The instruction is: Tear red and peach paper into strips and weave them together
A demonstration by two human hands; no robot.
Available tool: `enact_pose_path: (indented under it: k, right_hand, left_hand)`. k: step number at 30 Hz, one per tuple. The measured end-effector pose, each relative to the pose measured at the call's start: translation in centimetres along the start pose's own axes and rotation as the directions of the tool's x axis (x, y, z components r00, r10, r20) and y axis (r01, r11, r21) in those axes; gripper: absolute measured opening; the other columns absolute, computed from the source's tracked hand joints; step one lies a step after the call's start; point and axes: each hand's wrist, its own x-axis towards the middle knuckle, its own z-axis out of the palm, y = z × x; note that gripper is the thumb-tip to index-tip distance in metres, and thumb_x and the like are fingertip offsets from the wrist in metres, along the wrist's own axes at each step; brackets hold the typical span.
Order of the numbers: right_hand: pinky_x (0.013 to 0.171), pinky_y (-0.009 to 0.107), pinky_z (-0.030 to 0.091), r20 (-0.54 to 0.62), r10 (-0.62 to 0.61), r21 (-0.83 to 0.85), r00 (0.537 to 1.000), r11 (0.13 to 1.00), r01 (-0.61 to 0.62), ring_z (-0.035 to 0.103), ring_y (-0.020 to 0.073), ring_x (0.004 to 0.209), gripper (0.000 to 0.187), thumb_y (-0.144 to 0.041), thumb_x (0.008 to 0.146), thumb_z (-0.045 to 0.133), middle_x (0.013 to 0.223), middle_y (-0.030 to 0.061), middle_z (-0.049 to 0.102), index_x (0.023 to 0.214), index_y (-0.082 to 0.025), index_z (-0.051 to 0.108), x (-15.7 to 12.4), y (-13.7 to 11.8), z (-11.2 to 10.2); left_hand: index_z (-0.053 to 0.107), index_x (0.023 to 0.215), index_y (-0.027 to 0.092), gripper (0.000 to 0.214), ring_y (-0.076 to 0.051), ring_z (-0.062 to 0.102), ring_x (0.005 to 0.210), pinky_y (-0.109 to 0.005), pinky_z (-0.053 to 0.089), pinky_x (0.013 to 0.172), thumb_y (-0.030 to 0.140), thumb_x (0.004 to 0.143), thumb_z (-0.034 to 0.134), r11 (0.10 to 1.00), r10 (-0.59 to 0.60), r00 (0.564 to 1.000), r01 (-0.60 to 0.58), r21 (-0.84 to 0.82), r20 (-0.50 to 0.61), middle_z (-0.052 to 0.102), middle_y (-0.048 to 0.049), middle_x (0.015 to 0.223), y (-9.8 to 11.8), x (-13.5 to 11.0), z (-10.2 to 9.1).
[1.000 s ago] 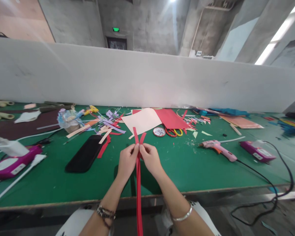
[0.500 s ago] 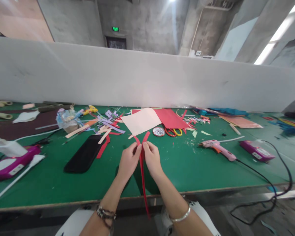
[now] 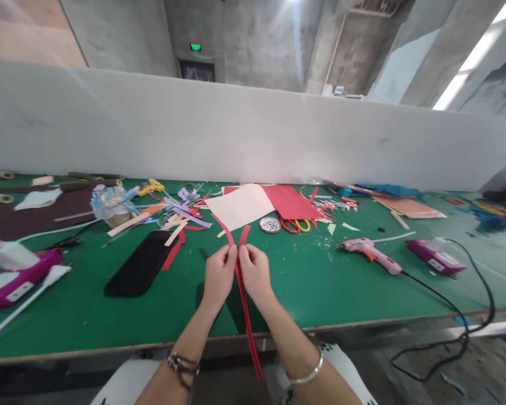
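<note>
Long red paper strips [image 3: 246, 315] run between my two hands and hang down past the table's front edge. My left hand [image 3: 220, 273] pinches one strip between thumb and fingertips, and its upper end curves up and left toward the cream sheet. Close beside it, my right hand [image 3: 255, 273] pinches another strip, whose short end sticks up above the fingers. The two hands nearly touch over the green table. Beyond them lie a cream paper sheet [image 3: 240, 206], a red paper sheet [image 3: 293, 202], a round white tin [image 3: 270, 225] and scissors [image 3: 304, 226].
On the left are a black phone [image 3: 139, 264], paper scraps [image 3: 185, 211] and a purple power strip [image 3: 23, 280]. To the right lie a pink glue gun [image 3: 373, 253] with a trailing cord and another purple power strip [image 3: 436, 256]. A white partition [image 3: 253, 135] stands behind.
The left strip's upper end now reaches further up and left, showing more length above my left hand. Both hands sit slightly left and lower in view, still pinching the strips.
</note>
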Motion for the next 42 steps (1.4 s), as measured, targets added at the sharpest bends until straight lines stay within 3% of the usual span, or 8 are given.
enact_pose_path:
  k: [7,13,20,27,31,34,38,42]
  right_hand:
    - [0.048,0.023,0.025,-0.077,0.042,0.108,0.996,0.994,-0.034,0.028,0.0088,0.051,0.032,-0.039,0.081,0.039,0.053,-0.006,0.029,0.056,-0.02,0.032,0.4,0.3,0.2]
    - [0.048,0.022,0.024,0.047,-0.037,-0.067,0.998,0.997,0.04,0.031,0.0087,0.049,0.034,-0.039,0.082,0.04,0.049,-0.0061,0.032,0.055,-0.02,0.034,0.4,0.1,-0.3]
    - [0.048,0.023,0.022,0.082,-0.106,-0.261,0.991,0.957,0.124,0.032,0.0093,0.047,0.032,-0.031,0.083,0.036,0.048,-0.005,0.037,0.053,-0.019,0.035,0.4,-0.1,-0.8]
    - [0.046,0.022,0.02,0.054,-0.11,-0.103,0.992,0.988,0.115,0.028,0.0079,0.047,0.033,-0.034,0.081,0.04,0.049,-0.0063,0.03,0.053,-0.019,0.033,0.3,-0.1,-0.6]
    - [0.043,0.022,0.02,-0.007,0.014,0.164,1.0,0.986,-0.012,0.023,0.007,0.046,0.033,-0.035,0.079,0.041,0.048,-0.0074,0.026,0.052,-0.02,0.03,0.2,0.0,0.0]
    - [0.043,0.021,0.021,-0.038,0.071,0.279,0.997,0.959,-0.058,0.022,0.0067,0.045,0.033,-0.037,0.078,0.043,0.048,-0.0079,0.025,0.052,-0.02,0.03,0.3,0.1,0.1]
    - [0.043,0.021,0.021,-0.059,0.08,0.302,0.995,0.951,-0.058,0.022,0.0067,0.045,0.035,-0.041,0.079,0.042,0.048,-0.0084,0.023,0.054,-0.021,0.029,0.8,0.1,-0.4]
    - [0.044,0.021,0.025,-0.004,0.059,0.18,0.998,0.982,-0.057,0.028,0.007,0.047,0.032,-0.042,0.077,0.047,0.05,-0.0077,0.03,0.056,-0.02,0.036,0.8,-0.1,-1.0]
  left_hand:
    - [0.031,0.06,0.02,0.031,-0.011,0.038,0.05,-0.022,0.025,0.049,0.036,0.086,0.032,0.993,0.065,0.992,-0.076,0.092,0.112,0.036,0.005,0.053,0.9,-0.3,-0.4]
    - [0.035,0.062,0.021,0.027,-0.013,0.042,0.052,-0.024,0.021,0.05,0.034,0.085,0.032,0.944,0.034,0.994,-0.065,0.323,0.1,0.042,0.0028,0.055,0.9,-0.3,-0.9]
    - [0.034,0.059,0.02,0.028,-0.011,0.04,0.05,-0.021,0.025,0.049,0.036,0.083,0.035,0.988,-0.028,0.995,0.014,0.154,0.091,0.038,0.0053,0.052,0.0,0.3,-0.7]
    - [0.037,0.056,0.019,0.036,-0.011,0.037,0.049,-0.021,0.026,0.047,0.042,0.084,0.035,0.998,0.024,0.998,-0.027,0.054,0.051,0.037,0.0055,0.049,0.1,0.3,-0.2]
    - [0.034,0.055,0.019,0.035,-0.01,0.035,0.049,-0.02,0.027,0.047,0.039,0.084,0.036,0.998,-0.001,0.998,-0.003,-0.057,-0.064,0.034,0.0058,0.05,0.5,0.2,0.2]
    - [0.033,0.056,0.019,0.035,-0.009,0.034,0.049,-0.02,0.027,0.046,0.039,0.084,0.036,0.995,-0.01,0.999,0.006,-0.095,-0.045,0.033,0.0061,0.05,0.8,0.2,0.4]
    - [0.038,0.058,0.019,0.032,-0.009,0.037,0.047,-0.021,0.026,0.047,0.038,0.084,0.038,0.996,0.082,0.995,-0.084,0.032,0.058,0.036,0.0065,0.05,0.9,0.1,0.3]
    - [0.042,0.059,0.018,0.032,-0.01,0.04,0.047,-0.021,0.026,0.049,0.035,0.086,0.036,0.986,0.116,0.99,-0.124,0.109,0.075,0.04,0.0057,0.05,0.7,0.1,0.3]
